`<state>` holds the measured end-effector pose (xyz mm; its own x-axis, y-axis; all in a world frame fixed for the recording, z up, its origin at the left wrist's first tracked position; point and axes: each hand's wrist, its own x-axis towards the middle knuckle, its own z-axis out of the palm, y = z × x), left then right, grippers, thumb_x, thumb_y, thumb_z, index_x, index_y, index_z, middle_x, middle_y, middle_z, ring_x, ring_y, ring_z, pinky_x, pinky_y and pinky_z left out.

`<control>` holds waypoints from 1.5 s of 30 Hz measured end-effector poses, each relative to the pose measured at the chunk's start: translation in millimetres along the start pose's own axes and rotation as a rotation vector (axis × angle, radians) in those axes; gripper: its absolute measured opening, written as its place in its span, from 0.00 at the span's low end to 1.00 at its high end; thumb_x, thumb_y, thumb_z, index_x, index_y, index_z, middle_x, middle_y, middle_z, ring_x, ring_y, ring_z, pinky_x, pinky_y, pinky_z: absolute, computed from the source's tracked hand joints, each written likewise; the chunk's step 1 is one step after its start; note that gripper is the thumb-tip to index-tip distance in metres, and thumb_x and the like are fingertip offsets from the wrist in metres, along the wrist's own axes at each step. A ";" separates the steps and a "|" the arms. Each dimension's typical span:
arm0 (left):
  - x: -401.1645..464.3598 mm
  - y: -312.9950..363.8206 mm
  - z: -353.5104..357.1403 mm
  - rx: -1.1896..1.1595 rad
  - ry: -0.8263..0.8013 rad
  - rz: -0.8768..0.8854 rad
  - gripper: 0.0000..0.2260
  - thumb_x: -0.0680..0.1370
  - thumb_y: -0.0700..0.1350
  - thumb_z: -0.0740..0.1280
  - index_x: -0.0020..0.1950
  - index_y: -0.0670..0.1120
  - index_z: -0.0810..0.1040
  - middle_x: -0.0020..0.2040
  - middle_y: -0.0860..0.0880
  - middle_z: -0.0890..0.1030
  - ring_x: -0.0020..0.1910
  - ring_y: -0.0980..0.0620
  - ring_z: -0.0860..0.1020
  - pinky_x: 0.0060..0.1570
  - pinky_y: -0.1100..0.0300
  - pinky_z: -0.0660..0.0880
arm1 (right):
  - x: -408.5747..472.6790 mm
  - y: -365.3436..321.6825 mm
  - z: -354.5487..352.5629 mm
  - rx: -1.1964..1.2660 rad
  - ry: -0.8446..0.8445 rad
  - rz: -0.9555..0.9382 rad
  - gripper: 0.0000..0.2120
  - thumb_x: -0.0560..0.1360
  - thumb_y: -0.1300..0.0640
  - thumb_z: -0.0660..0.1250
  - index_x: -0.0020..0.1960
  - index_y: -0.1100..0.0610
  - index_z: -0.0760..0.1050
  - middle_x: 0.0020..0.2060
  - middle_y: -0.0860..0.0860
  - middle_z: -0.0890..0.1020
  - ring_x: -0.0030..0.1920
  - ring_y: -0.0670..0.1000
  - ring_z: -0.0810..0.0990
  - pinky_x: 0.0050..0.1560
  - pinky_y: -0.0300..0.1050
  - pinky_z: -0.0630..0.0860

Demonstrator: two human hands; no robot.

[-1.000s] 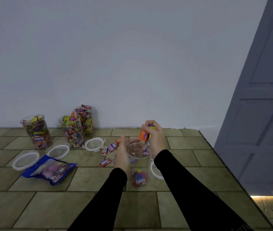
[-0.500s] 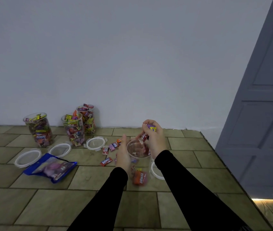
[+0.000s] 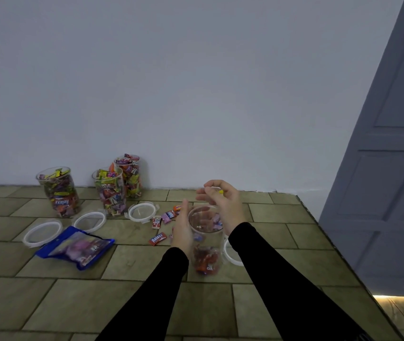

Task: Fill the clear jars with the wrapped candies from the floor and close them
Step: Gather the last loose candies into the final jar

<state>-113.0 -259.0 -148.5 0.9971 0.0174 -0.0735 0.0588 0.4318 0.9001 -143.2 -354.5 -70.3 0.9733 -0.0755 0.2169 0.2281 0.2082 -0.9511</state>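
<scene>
A clear jar (image 3: pixel 206 239) stands on the tiled floor with a few wrapped candies (image 3: pixel 207 263) at its bottom. My left hand (image 3: pixel 182 228) rests flat against the jar's left side, fingers straight. My right hand (image 3: pixel 224 205) hovers over the jar's mouth with curled fingers, pinching a small yellow-wrapped candy (image 3: pixel 220 192). Several loose candies (image 3: pixel 158 238) lie on the floor just left of the jar. A white-rimmed lid (image 3: pixel 233 253) lies behind the jar on its right, partly hidden by my right forearm.
Three open jars full of candies (image 3: pixel 60 193) (image 3: pixel 111 190) (image 3: pixel 129 175) stand near the wall at the left. Three lids (image 3: pixel 43 232) (image 3: pixel 90 221) (image 3: pixel 143 212) lie before them. A blue candy bag (image 3: pixel 77 247) lies at front left. A grey door (image 3: pixel 380 168) closes off the right.
The orange and other candies that my right hand held have fallen into the jar; only a yellow one stays in its fingers. My left hand stays on the jar.
</scene>
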 end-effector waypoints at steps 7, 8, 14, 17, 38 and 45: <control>-5.0 16.4 -1.6 0.026 -0.066 -0.064 0.28 0.82 0.59 0.51 0.47 0.37 0.80 0.43 0.39 0.84 0.39 0.44 0.82 0.49 0.50 0.75 | 17.9 -17.4 7.5 -0.026 0.024 -0.018 0.09 0.78 0.58 0.62 0.40 0.58 0.76 0.38 0.54 0.83 0.36 0.52 0.81 0.36 0.36 0.72; -5.2 18.6 -4.5 0.041 -0.061 -0.071 0.29 0.82 0.59 0.50 0.48 0.38 0.80 0.44 0.39 0.83 0.41 0.43 0.81 0.50 0.49 0.75 | 22.9 -20.2 6.4 -0.030 0.034 0.000 0.09 0.78 0.58 0.62 0.40 0.58 0.76 0.38 0.55 0.83 0.35 0.52 0.80 0.34 0.36 0.71; 17.6 9.1 -34.5 0.586 0.009 0.161 0.11 0.81 0.51 0.63 0.47 0.48 0.82 0.44 0.49 0.84 0.46 0.47 0.80 0.46 0.53 0.76 | 51.7 11.1 -18.8 -0.154 0.123 0.109 0.11 0.80 0.55 0.60 0.42 0.58 0.76 0.37 0.52 0.81 0.32 0.48 0.76 0.30 0.33 0.69; 32.5 5.7 -51.7 1.060 -0.064 0.353 0.06 0.77 0.52 0.68 0.52 0.52 0.78 0.54 0.50 0.79 0.55 0.48 0.75 0.56 0.55 0.72 | 57.9 42.6 -31.9 -0.272 0.154 0.163 0.10 0.80 0.57 0.61 0.44 0.61 0.76 0.38 0.52 0.79 0.35 0.48 0.74 0.31 0.31 0.70; 109.8 -26.8 -67.1 1.794 -0.195 0.169 0.25 0.81 0.60 0.55 0.76 0.53 0.59 0.76 0.46 0.56 0.72 0.44 0.58 0.70 0.49 0.55 | 114.4 171.4 -33.3 -1.695 -0.333 0.023 0.24 0.80 0.39 0.44 0.71 0.46 0.62 0.69 0.54 0.64 0.68 0.55 0.63 0.63 0.54 0.64; 124.3 -32.6 -59.7 1.881 -0.096 0.207 0.21 0.81 0.58 0.54 0.69 0.47 0.66 0.67 0.45 0.68 0.64 0.44 0.68 0.65 0.48 0.65 | 127.7 175.1 -23.8 -1.617 -0.413 0.022 0.19 0.83 0.46 0.51 0.68 0.56 0.66 0.61 0.58 0.70 0.59 0.59 0.72 0.54 0.52 0.72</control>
<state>6.2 -217.0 -212.6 0.9893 -0.1390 0.0439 -0.1436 -0.9811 0.1300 20.3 -350.9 -214.4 0.9769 0.2136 -0.0096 0.2106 -0.9690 -0.1295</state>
